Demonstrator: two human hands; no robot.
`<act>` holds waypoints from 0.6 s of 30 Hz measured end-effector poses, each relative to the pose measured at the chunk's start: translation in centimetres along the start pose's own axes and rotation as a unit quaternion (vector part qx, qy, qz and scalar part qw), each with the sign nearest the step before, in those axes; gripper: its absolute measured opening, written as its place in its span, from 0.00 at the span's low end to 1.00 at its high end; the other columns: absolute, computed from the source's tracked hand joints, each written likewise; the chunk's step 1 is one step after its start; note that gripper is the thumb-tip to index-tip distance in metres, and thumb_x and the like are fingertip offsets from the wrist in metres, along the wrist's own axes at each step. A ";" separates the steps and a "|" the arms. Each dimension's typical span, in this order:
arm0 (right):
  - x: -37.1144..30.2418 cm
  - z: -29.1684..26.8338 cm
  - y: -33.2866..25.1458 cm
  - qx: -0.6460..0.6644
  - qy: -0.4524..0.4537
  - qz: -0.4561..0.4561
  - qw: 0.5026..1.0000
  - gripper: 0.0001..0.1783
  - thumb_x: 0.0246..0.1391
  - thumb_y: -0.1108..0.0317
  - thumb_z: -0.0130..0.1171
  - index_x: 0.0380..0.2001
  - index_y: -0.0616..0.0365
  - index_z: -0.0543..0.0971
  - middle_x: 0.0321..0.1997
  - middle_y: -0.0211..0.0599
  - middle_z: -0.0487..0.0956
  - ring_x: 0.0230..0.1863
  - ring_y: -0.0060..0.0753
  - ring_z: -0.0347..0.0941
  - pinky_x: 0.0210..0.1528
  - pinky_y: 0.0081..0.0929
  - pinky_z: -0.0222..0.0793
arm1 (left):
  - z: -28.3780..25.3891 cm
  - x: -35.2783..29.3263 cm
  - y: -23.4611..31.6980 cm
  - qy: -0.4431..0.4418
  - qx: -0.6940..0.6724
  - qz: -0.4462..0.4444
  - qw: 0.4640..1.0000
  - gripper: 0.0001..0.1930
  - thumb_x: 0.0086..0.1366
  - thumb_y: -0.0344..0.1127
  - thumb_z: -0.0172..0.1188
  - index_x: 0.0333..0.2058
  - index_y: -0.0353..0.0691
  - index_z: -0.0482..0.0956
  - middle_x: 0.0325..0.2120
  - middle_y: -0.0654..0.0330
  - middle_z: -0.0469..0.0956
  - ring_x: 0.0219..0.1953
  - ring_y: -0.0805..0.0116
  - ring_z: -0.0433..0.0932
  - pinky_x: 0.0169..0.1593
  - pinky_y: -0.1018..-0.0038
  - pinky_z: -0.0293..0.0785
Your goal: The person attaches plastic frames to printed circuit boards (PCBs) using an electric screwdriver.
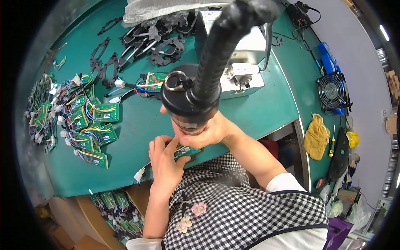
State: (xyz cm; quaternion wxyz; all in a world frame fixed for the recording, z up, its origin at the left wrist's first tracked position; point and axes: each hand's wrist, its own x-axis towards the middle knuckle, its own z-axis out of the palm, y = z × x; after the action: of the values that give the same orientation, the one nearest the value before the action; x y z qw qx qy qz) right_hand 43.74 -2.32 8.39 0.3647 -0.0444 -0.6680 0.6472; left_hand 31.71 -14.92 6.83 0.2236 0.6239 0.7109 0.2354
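Note:
A small green circuit board with a white plug on its wires is at the near edge of the green table. My left hand is closed on the board, thumb and fingers along its side. My right hand is curled just above and touches the board area with its thumb; what its fingers grip is hidden under a round black head on a ribbed black arm. Beyond it lies another wired board.
Wired circuit boards are piled on the left. Black plastic frames lie at the back, near a white metal box. To the right are a fan, a tan cloth and a yellow screwdriver. Below the table, more boards fill a box.

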 end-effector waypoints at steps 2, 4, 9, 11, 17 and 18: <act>-0.6 0.1 -0.3 0.055 0.007 0.048 0.997 0.33 0.38 0.75 0.59 0.51 0.71 0.61 0.27 0.27 0.72 0.30 0.20 0.68 0.43 0.23 0.63 | -0.1 0.1 0.1 -0.001 -0.005 0.006 1.000 0.28 0.36 0.27 0.68 0.42 0.35 0.74 0.35 0.57 0.67 0.40 0.58 0.64 0.44 0.66 0.61; -1.3 0.8 0.3 -0.018 0.078 0.023 0.997 0.32 0.32 0.70 0.62 0.46 0.65 0.66 0.36 0.35 0.74 0.34 0.21 0.67 0.40 0.22 0.64 | -0.1 0.2 0.2 -0.005 0.002 0.008 1.000 0.28 0.35 0.26 0.68 0.42 0.35 0.75 0.35 0.57 0.67 0.39 0.58 0.64 0.44 0.67 0.61; -1.6 -3.7 -5.6 -0.211 0.195 -0.205 0.936 0.29 0.42 0.78 0.50 0.50 0.71 0.56 0.21 0.40 0.72 0.18 0.31 0.69 0.23 0.27 0.70 | 1.2 1.1 0.5 -0.006 -0.005 0.039 0.999 0.30 0.34 0.26 0.68 0.43 0.34 0.73 0.36 0.56 0.68 0.40 0.58 0.65 0.45 0.66 0.62; 0.1 -4.6 -8.2 -0.081 0.358 -0.270 0.890 0.34 0.44 0.80 0.49 0.55 0.66 0.48 0.19 0.38 0.71 0.16 0.29 0.68 0.25 0.27 0.70 | 2.1 2.3 1.0 0.018 -0.010 0.107 0.994 0.34 0.35 0.26 0.68 0.46 0.35 0.70 0.37 0.56 0.68 0.42 0.57 0.65 0.46 0.66 0.61; 0.0 -6.8 -6.8 -0.262 0.340 -0.188 0.883 0.35 0.40 0.81 0.52 0.54 0.67 0.51 0.18 0.35 0.71 0.17 0.25 0.69 0.24 0.21 0.67 | 1.9 1.8 1.1 0.067 0.005 0.056 0.996 0.34 0.35 0.28 0.69 0.46 0.36 0.68 0.40 0.54 0.67 0.44 0.55 0.65 0.49 0.63 0.59; 0.0 -6.7 -6.9 -0.251 0.344 -0.171 0.888 0.34 0.40 0.81 0.52 0.53 0.67 0.53 0.18 0.35 0.71 0.17 0.25 0.68 0.24 0.20 0.66 | 2.0 1.7 0.8 0.067 0.008 0.063 0.996 0.33 0.35 0.28 0.70 0.44 0.36 0.69 0.39 0.54 0.67 0.43 0.55 0.65 0.48 0.63 0.59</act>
State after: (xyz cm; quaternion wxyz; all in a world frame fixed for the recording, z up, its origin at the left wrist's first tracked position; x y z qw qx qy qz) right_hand 50.19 2.15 13.92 0.6532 -0.2392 -0.6384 0.3294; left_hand 33.36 -13.00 5.71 0.1552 0.6523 0.6853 0.2842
